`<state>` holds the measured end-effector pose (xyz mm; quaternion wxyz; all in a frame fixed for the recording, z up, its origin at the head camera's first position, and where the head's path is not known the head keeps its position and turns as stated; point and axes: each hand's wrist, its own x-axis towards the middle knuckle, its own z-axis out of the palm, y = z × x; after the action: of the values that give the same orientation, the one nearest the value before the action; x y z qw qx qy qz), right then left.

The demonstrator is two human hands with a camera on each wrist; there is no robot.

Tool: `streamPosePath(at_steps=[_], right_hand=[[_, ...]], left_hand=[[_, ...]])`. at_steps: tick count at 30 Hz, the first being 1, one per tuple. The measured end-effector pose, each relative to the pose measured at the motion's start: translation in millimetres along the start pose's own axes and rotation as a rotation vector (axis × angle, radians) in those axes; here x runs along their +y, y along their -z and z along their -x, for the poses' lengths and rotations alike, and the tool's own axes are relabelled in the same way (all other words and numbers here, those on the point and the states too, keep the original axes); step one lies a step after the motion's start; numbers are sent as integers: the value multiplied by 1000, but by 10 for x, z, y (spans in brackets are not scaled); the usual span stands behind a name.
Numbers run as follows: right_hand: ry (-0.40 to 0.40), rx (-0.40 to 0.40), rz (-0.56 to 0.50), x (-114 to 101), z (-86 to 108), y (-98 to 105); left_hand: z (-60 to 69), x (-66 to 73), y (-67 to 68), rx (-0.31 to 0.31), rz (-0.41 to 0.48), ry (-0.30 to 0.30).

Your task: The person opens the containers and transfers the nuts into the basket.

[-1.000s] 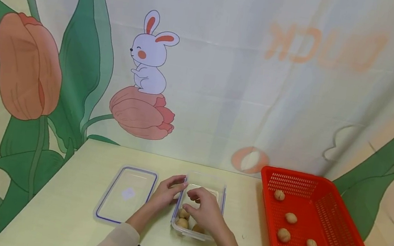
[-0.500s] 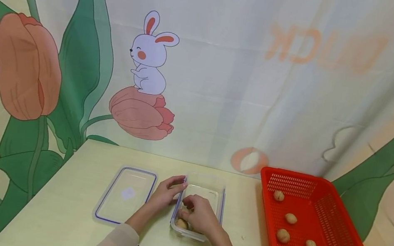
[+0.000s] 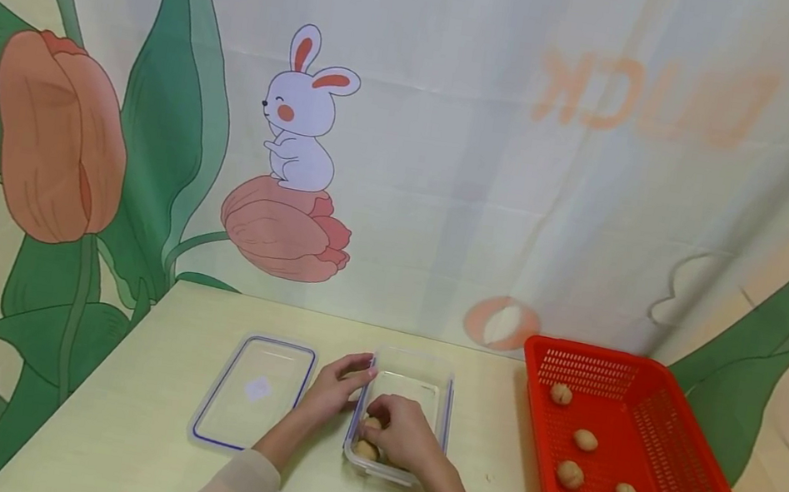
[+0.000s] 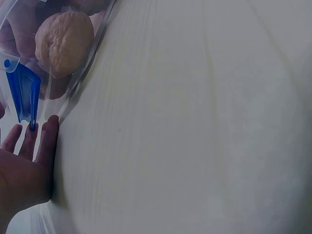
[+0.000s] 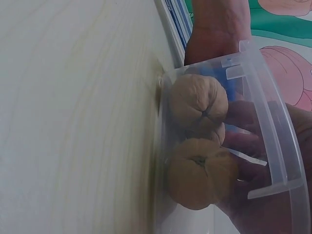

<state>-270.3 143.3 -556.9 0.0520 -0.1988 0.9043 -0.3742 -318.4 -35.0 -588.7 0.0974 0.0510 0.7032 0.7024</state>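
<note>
A clear plastic food container (image 3: pixel 400 475) with a blue seal stands on the table, several walnuts (image 3: pixel 366 450) gathered at its near end. Inside it, my right hand (image 3: pixel 406 433) holds a walnut (image 3: pixel 372 423) with curled fingers by the left wall. The right wrist view shows walnuts (image 5: pixel 197 173) through the near wall, with the fingers behind them. My left hand (image 3: pixel 331 388) rests against the container's left side. Its fingers look fairly straight in the left wrist view, where the hand (image 4: pixel 29 165) touches a blue side latch (image 4: pixel 24 95).
The container's clear lid (image 3: pixel 256 391) with a blue seal lies flat to the left. At the right stands a red perforated basket (image 3: pixel 671 487) with several walnuts (image 3: pixel 570 474) in it. A printed curtain (image 3: pixel 437 159) hangs behind the table (image 3: pixel 136 411).
My right hand has dropped lower into the container and its fingers have closed in on the walnut by the left wall. The left hand has stayed in place.
</note>
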Motion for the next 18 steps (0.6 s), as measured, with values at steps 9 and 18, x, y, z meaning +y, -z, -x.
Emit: streamPosePath(at_steps=[9,18], right_hand=[[8,2,2,0,-7,-1],[29,22,45,11,-19,-10]], left_hand=[[-8,-1,-1,-2,-1,-4],[-5,10,1,4,-4,2]])
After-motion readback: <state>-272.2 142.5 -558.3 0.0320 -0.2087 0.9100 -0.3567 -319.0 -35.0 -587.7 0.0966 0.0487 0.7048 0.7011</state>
